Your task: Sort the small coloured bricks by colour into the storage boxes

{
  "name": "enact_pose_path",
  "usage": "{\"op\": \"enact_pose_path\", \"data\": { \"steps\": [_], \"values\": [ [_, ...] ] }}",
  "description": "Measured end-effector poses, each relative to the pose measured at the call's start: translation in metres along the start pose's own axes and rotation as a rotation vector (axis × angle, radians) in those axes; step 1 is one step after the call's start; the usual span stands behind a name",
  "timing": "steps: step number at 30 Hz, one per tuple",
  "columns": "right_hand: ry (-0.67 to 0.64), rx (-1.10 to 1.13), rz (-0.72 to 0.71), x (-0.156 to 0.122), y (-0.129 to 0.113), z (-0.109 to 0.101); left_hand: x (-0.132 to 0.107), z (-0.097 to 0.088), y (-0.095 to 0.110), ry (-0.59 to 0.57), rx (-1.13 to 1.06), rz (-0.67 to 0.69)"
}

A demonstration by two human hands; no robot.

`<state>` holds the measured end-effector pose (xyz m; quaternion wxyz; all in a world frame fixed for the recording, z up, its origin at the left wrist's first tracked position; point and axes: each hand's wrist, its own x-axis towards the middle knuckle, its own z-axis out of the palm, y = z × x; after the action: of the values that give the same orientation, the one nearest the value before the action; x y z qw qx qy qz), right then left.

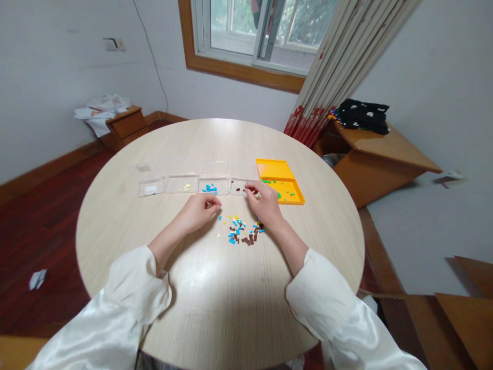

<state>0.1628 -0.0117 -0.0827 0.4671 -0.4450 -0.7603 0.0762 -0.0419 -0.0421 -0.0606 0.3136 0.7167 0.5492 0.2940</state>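
My right hand (pixel 265 201) is over the right edge of a clear box (pixel 234 193) with a few small brown toy bricks (pixel 238 189) in it. Its thumb and fingers are pinched together, and whatever they hold is too small to tell. Just in front of the clear box of blue bricks (pixel 210 189), my left hand (pixel 202 209) is also closed in a pinch, its contents not clear. Between the hands and nearer to me lies a loose pile of tiny blue, brown, yellow and cream bricks (pixel 242 231). My right hand covers part of the pile's edge.
Left of the blue bricks stand a clear box with cream bricks (pixel 187 187) and a small clear box (pixel 151 188) with a white label. An open yellow case (pixel 288 200) holds green bricks. Everything is on a round wooden table (pixel 223 298). Beyond it are a window and a curtain (pixel 339 56).
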Motion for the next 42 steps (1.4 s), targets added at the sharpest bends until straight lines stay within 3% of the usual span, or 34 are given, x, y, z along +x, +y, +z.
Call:
{"op": "enact_pose_path", "data": {
  "steps": [3, 8, 11, 16, 18, 24, 34, 42],
  "values": [
    [0.015, -0.055, 0.047, 0.002, 0.012, -0.003, -0.003, -0.002, -0.001, -0.076, 0.102, 0.023],
    [-0.088, -0.080, 0.106, 0.002, 0.011, -0.004, -0.004, -0.001, -0.001, -0.201, 0.252, 0.024],
    [-0.261, -0.021, 0.093, 0.002, -0.003, -0.008, -0.004, 0.002, -0.001, -0.217, 0.296, 0.024],
    [-0.657, 0.107, 0.119, 0.001, -0.031, -0.016, -0.005, 0.003, 0.000, -0.221, 0.309, 0.041],
    [-0.741, 0.111, 0.131, 0.002, -0.036, -0.018, -0.005, 0.003, 0.000, -0.208, 0.314, 0.043],
    [-0.824, 0.031, 0.117, 0.001, -0.037, -0.020, -0.002, 0.001, -0.002, -0.080, 0.242, 0.046],
    [-0.876, 0.041, 0.096, -0.001, -0.043, -0.019, 0.015, -0.007, -0.019, 0.332, 0.223, 0.033],
    [-0.832, 0.070, 0.059, -0.001, -0.044, -0.019, 0.025, -0.004, -0.036, 0.394, 0.259, 0.065]
  ]
}}
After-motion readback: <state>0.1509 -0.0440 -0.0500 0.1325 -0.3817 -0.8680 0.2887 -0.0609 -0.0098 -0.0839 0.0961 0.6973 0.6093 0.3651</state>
